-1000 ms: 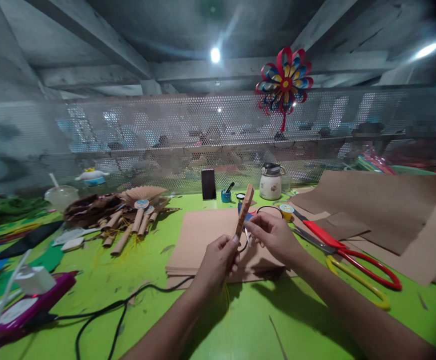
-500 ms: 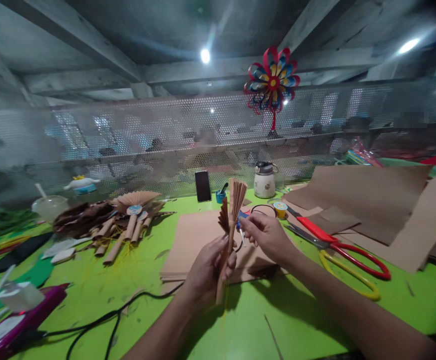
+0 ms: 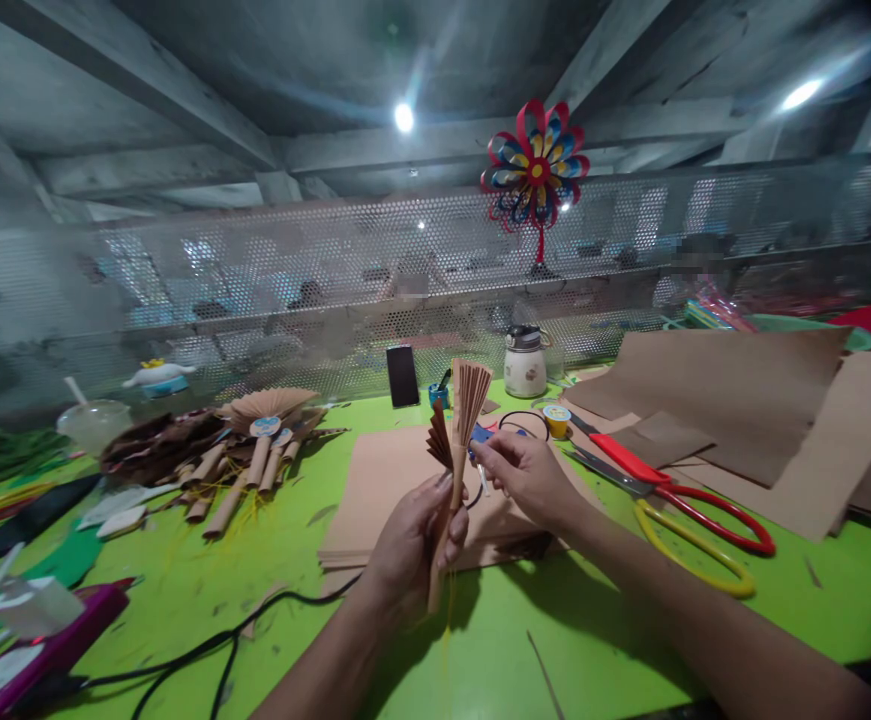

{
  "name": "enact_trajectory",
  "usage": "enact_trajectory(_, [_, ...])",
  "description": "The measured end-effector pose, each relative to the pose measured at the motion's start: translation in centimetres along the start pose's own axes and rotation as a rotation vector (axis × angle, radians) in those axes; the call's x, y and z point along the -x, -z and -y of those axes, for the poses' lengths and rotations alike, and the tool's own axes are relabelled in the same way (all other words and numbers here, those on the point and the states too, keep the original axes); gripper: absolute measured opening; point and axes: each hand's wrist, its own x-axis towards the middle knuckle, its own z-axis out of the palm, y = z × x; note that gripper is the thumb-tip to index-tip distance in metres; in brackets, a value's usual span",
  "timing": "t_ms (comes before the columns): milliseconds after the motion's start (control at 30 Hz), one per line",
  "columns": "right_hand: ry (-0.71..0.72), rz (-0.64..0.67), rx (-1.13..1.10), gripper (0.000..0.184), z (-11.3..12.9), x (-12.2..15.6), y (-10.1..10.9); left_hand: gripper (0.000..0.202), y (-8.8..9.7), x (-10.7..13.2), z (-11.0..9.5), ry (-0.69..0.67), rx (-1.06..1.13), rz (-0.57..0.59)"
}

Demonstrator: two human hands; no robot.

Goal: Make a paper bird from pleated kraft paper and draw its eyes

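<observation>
My left hand (image 3: 424, 530) is wrapped round the rolled handle of a brown paper fan (image 3: 470, 405), holding it upright over the table. The fan's pleats are partly spread, with a darker pleated section (image 3: 439, 436) standing out on the left side. My right hand (image 3: 529, 475) is closed in a pinch just right of the fan, beside the top of the handle. What sits between those fingertips is too small to make out. A blue and white object (image 3: 483, 436) shows by the fingertips, partly hidden. Yellow thread hangs below the handle.
Stacked brown paper (image 3: 375, 480) lies behind my hands. Large red-and-yellow-handled scissors (image 3: 649, 480) rest at right, near brown sheets (image 3: 735, 380). Several finished fans (image 3: 259, 440) lie left. A black cable (image 3: 285, 597) crosses from a purple power strip (image 3: 97, 615). A phone (image 3: 403, 376) and bottle (image 3: 525, 365) stand behind.
The view has shifted slightly, so the background sits a little further left. Both hands keep nearly the same pose about the fan.
</observation>
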Motion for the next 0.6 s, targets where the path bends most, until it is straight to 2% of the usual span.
enact_trajectory(300, [-0.001,0.003,0.004,0.035,-0.02,0.05,0.01,0.027,-0.01,0.08,0.09,-0.022,-0.028,0.013])
enact_trajectory(600, [-0.002,0.0,0.005,0.034,0.08,-0.03,-0.04,0.026,0.18,0.01,-0.16,0.014,0.1,0.029])
